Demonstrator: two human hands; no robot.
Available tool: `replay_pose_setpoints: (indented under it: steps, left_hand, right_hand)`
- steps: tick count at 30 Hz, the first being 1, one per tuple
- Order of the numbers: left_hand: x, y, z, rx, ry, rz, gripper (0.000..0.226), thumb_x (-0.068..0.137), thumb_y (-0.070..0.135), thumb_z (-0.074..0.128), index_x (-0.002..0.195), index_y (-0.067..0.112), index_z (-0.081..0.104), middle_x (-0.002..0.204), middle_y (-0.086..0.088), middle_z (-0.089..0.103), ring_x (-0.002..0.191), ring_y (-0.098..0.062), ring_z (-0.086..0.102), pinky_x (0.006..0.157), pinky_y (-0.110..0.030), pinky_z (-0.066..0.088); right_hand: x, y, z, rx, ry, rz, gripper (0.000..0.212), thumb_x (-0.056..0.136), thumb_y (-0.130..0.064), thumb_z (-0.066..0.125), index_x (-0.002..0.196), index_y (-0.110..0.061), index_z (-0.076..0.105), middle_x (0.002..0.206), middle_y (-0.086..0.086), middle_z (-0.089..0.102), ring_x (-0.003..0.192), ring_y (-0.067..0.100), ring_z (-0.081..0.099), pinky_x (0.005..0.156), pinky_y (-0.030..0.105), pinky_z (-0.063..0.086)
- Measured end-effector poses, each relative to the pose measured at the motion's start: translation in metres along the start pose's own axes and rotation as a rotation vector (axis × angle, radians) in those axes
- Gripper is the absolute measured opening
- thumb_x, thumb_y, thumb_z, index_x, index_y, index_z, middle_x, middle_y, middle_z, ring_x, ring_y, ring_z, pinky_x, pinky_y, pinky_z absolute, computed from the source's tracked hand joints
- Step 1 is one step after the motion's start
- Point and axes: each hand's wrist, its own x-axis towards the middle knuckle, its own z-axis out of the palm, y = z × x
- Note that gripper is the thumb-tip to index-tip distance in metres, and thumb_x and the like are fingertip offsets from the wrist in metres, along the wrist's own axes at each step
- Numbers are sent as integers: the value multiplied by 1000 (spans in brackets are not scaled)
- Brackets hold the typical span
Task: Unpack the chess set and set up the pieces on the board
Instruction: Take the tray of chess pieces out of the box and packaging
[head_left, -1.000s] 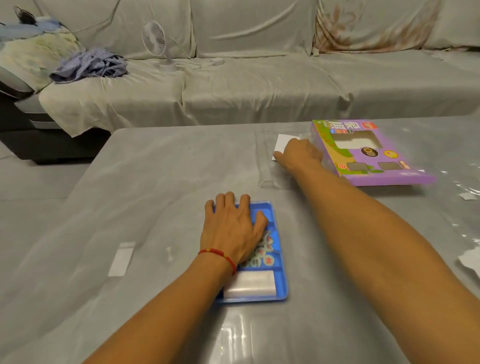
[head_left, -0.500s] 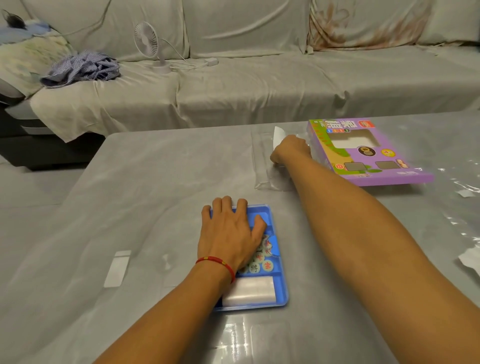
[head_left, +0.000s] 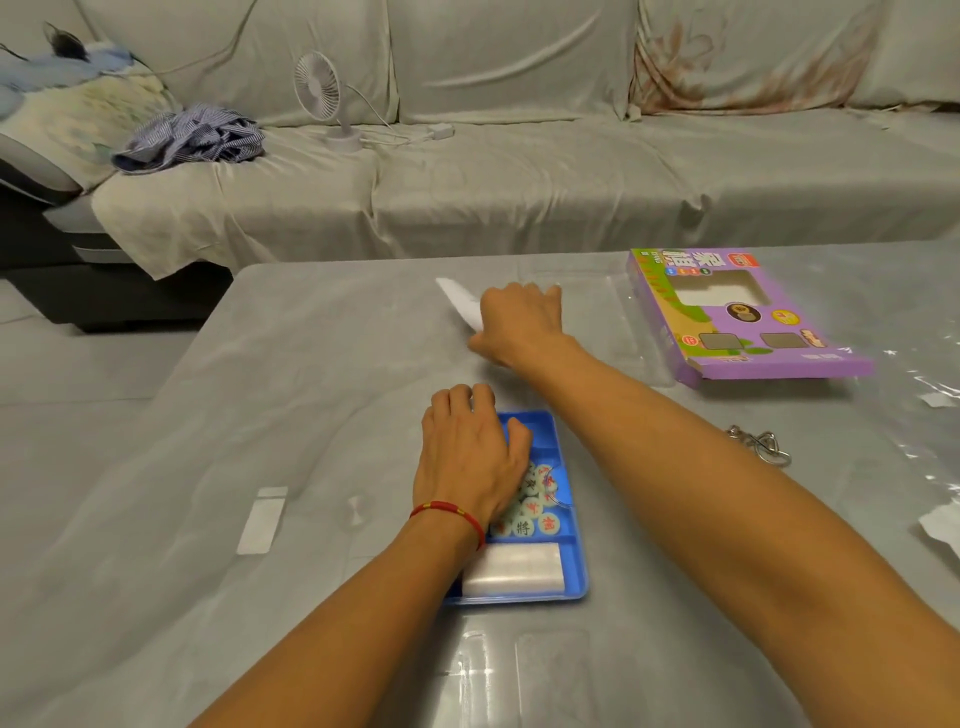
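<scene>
A blue plastic tray (head_left: 570, 551) lies on the table in front of me, holding several round white chess pieces (head_left: 535, 512) with red and green characters and a white packet (head_left: 511, 570) at its near end. My left hand (head_left: 467, 457) lies flat on the tray's far half, covering some pieces. My right hand (head_left: 522, 325) is further back, above the table, pinching a folded white paper sheet (head_left: 460, 301) that sticks out to the left. The purple chess box (head_left: 737, 317) lies to the right, apart from both hands.
A clear plastic sleeve (head_left: 618, 312) lies flat between the right hand and the box. Metal rings (head_left: 758, 444) rest at the right. Paper and plastic scraps (head_left: 940, 530) sit at the right edge, a white strip (head_left: 262, 519) at the left. A covered sofa (head_left: 519, 176) with a small fan (head_left: 324, 98) is behind the table.
My right hand has pulled the white paper out from beside the box and carried it left, towards the table's middle. The left hand has stayed on the tray.
</scene>
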Motion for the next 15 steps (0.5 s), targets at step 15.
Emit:
replay_pose_setpoints:
  steps: [15]
  left_hand:
    - [0, -1, 3, 34, -12, -14, 22, 92, 31, 36, 107, 18, 46, 98, -1, 52, 91, -14, 38, 87, -31, 41]
  right_hand:
    - [-9, 8, 41, -120, -120, -222, 38, 99, -32, 41, 133, -20, 52, 138, 9, 45, 130, 30, 33, 105, 54, 22]
